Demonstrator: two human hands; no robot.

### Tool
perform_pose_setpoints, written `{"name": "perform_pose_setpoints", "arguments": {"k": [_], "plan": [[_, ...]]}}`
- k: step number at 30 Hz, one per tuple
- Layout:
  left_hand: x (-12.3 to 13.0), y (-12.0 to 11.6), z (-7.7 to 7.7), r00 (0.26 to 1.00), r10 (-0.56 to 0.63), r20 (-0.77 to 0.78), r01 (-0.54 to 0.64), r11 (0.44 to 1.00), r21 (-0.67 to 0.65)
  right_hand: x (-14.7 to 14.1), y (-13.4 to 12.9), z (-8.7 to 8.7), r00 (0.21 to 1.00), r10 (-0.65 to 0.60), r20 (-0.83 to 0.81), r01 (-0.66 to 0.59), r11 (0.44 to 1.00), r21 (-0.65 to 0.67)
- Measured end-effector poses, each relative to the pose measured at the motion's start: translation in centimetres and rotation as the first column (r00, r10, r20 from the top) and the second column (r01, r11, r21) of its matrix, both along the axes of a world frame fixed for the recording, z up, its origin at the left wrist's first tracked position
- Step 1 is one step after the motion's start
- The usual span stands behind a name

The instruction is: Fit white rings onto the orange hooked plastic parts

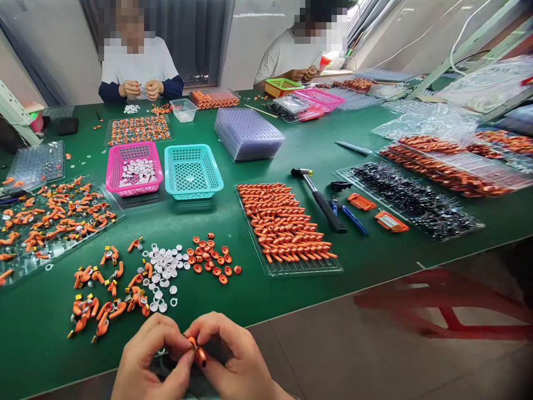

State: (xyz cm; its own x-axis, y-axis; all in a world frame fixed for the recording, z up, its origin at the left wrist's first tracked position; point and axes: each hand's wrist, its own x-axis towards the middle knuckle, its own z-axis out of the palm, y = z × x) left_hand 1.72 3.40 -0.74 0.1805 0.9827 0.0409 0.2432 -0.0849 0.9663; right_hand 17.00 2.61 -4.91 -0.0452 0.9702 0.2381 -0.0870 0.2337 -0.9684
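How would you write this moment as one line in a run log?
left hand: pinching orange part | right hand: holding same part | beyond hands: white discs, orange caps | surface: green table

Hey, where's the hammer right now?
The hammer lies right of centre in the head view, on the green table between the tray of orange parts and the blue-handled tool.

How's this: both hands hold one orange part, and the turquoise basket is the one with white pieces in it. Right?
Not quite: in the head view, the white pieces lie in the pink basket, not the turquoise basket beside it. The left hand and right hand do hold one orange part.
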Motion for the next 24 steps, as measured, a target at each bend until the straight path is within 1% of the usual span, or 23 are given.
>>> {"name": "perform_pose_setpoints", "arguments": {"k": [4, 7, 10, 14, 19, 21, 24], "plan": [[-0.1, 0.0, 0.0, 1.0, -0.004, -0.003, 0.004, 1.0, 0.017, 0.0, 0.0, 0.3, 0.999, -0.011, 0.04, 0.009, 0.999, 0.045], [-0.3, 0.2, 0.1, 0.999, -0.028, -0.021, 0.028, 0.999, 0.023, 0.0, 0.0, 0.3, 0.999, -0.008, 0.044, 0.006, 0.999, 0.049], [-0.5, 0.4, 0.1, 0.996, -0.052, -0.07, 0.055, 0.998, 0.042, 0.2, -0.1, 0.3, 0.998, -0.012, 0.062, 0.008, 0.998, 0.066], [-1.0, 0.8, 0.0, 0.972, -0.101, -0.211, 0.138, 0.977, 0.165, 0.4, 0.0, 0.5, 0.992, -0.045, 0.117, 0.028, 0.988, 0.149], [-1.5, 0.7, -0.3, 0.945, -0.177, -0.275, 0.249, 0.935, 0.253, 0.5, 0.1, 0.5, 0.977, -0.125, 0.173, 0.085, 0.972, 0.22], [-1.6, 0.7, -0.2, 0.941, -0.192, -0.279, 0.272, 0.92, 0.283, 0.6, 0.1, 0.5, 0.971, -0.143, 0.191, 0.094, 0.965, 0.244], [-1.6, 0.9, 0.0, 0.945, -0.228, -0.235, 0.284, 0.928, 0.239, 0.8, 0.1, 0.5, 0.977, -0.098, 0.189, 0.047, 0.965, 0.258]]}}
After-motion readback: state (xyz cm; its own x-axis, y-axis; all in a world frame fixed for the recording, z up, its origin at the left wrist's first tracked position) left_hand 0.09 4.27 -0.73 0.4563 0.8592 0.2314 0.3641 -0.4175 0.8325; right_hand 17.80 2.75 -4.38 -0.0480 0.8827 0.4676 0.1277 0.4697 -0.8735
